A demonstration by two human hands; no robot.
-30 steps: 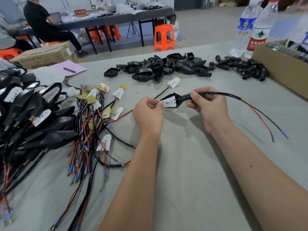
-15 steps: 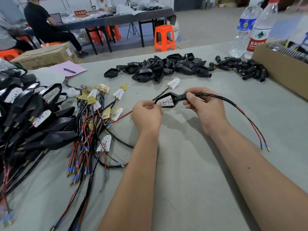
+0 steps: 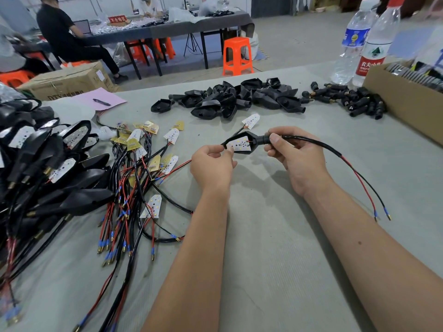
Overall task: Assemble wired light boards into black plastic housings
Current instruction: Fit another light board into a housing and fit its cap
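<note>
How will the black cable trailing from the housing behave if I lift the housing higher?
The cable arcs and sags past the right hand, so it is probably floppy. Its red and black ends lie on the table and would likely drag and swing. It looks light.

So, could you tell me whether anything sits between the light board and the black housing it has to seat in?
Nothing visible does. The light board already lies inside the black housing, the left hand pinching its near corner and the right hand gripping the housing's stem where the cable exits.
</note>
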